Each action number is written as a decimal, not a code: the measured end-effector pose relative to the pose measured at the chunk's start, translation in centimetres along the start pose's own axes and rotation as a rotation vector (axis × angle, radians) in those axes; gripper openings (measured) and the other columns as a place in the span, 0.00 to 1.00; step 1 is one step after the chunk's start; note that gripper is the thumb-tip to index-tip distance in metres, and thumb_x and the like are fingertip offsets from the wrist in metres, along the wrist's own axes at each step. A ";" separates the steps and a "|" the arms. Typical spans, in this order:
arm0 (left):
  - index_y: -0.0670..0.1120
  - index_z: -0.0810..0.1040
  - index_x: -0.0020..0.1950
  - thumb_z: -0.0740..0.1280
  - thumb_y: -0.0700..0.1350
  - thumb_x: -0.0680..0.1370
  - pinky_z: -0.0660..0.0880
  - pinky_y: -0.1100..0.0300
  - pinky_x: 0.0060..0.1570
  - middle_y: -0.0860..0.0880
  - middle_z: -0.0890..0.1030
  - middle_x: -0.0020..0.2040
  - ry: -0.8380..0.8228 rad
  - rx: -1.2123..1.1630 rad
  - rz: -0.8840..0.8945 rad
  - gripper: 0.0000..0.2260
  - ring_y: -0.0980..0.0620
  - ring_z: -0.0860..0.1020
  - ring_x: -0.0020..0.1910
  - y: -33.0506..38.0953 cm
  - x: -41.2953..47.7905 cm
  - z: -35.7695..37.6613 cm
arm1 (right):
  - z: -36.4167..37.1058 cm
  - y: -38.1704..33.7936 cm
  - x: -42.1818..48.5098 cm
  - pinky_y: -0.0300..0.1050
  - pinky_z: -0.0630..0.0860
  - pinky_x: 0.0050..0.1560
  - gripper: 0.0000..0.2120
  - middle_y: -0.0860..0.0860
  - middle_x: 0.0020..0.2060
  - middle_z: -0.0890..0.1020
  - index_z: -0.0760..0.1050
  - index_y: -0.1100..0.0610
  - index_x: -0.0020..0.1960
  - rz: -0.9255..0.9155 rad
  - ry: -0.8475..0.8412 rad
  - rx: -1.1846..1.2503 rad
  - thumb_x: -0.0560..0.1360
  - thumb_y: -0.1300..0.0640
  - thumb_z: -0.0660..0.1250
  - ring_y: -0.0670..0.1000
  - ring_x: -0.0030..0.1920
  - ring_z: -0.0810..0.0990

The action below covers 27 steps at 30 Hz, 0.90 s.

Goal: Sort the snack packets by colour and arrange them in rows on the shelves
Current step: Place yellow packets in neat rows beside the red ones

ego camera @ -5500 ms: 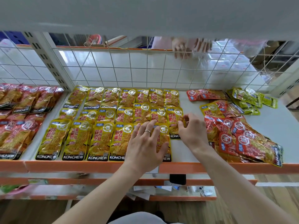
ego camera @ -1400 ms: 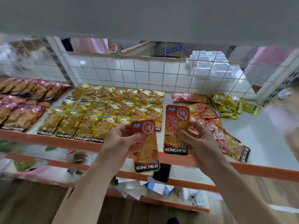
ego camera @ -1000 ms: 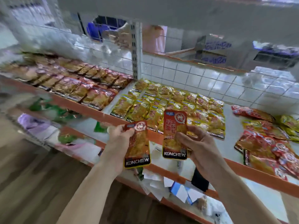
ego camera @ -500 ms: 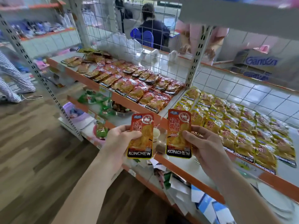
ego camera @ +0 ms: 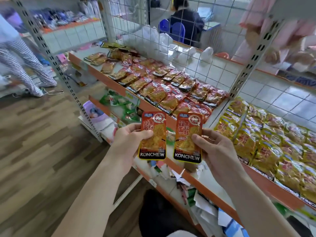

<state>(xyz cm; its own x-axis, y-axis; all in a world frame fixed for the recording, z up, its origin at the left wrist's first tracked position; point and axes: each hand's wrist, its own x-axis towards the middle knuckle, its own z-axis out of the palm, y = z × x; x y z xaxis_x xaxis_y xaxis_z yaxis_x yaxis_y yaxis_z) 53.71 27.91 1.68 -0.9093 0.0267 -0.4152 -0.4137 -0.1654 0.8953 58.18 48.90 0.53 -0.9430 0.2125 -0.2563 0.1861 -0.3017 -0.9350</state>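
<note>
Orange-edged shelving (ego camera: 106,80) carries red packet rows (ego camera: 171,93). Just in front of those rows the left hand (ego camera: 130,139) pinches one red packet (ego camera: 153,134), the right hand (ego camera: 217,151) a second packet (ego camera: 188,135), printed faces up, probably to check colour before placing.

Two red packets held upright, side by side and just apart, fronts showing, each with a black KONCHEW band along the bottom. The left packet (ego camera: 152,135) is pinched at its edge by the left hand (ego camera: 130,142), thumb across the front. The right packet (ego camera: 188,136) is held the same way by the right hand (ego camera: 217,151). Beyond them, red packets (ego camera: 164,86) lie flat in overlapping rows on the shelf (ego camera: 118,88) (far end looser, some skewed). In the next bay to the right, yellow packets (ego camera: 266,139) lie in tight overlapping rows.
</note>
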 end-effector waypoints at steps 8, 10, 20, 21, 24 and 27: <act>0.43 0.80 0.55 0.72 0.35 0.75 0.79 0.54 0.41 0.43 0.86 0.47 0.018 0.048 -0.010 0.10 0.45 0.86 0.45 3.6 7.9 -1.7 | 5.0 0.0 7.2 0.59 0.78 0.61 0.19 0.52 0.40 0.86 0.79 0.58 0.52 0.016 -0.007 -0.009 0.62 0.56 0.75 0.56 0.48 0.85; 0.43 0.80 0.55 0.72 0.35 0.75 0.80 0.54 0.41 0.44 0.86 0.48 0.021 0.063 -0.010 0.10 0.46 0.86 0.45 4.5 9.8 -2.0 | 5.8 -0.1 9.0 0.60 0.78 0.61 0.17 0.54 0.44 0.86 0.80 0.59 0.52 0.025 -0.008 -0.014 0.64 0.57 0.75 0.58 0.50 0.85; 0.43 0.81 0.55 0.73 0.36 0.75 0.81 0.41 0.54 0.43 0.86 0.47 0.026 0.119 -0.037 0.10 0.42 0.86 0.47 9.4 18.1 -3.7 | 10.1 -1.6 17.8 0.65 0.77 0.61 0.18 0.58 0.50 0.85 0.80 0.57 0.56 0.038 -0.001 -0.023 0.67 0.54 0.76 0.62 0.53 0.84; 0.42 0.80 0.56 0.73 0.36 0.75 0.80 0.39 0.54 0.42 0.86 0.48 0.031 0.114 -0.036 0.10 0.42 0.86 0.47 9.8 18.8 -3.9 | 10.6 -1.8 18.7 0.65 0.76 0.61 0.17 0.58 0.49 0.85 0.81 0.57 0.54 0.028 -0.008 -0.023 0.67 0.54 0.76 0.61 0.52 0.84; 0.43 0.81 0.53 0.73 0.35 0.74 0.79 0.38 0.56 0.42 0.86 0.48 0.045 0.100 -0.021 0.10 0.41 0.85 0.48 10.7 20.7 -4.5 | 11.9 -2.4 20.7 0.61 0.77 0.62 0.09 0.51 0.41 0.86 0.80 0.58 0.53 0.006 -0.019 -0.032 0.72 0.61 0.73 0.53 0.45 0.84; 0.43 0.82 0.51 0.73 0.34 0.74 0.79 0.39 0.57 0.41 0.86 0.48 0.047 0.087 -0.007 0.08 0.40 0.85 0.49 11.5 22.2 -4.9 | 12.9 -2.4 22.1 0.63 0.76 0.62 0.10 0.52 0.42 0.86 0.81 0.57 0.52 -0.001 -0.010 -0.052 0.71 0.59 0.74 0.56 0.48 0.84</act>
<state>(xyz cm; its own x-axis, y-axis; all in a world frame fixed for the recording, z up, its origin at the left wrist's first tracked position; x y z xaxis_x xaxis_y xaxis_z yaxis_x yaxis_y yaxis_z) 28.95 21.74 1.95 -0.9043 -0.0194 -0.4265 -0.4238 -0.0795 0.9023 33.33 42.32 0.31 -0.9456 0.2036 -0.2536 0.1995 -0.2529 -0.9467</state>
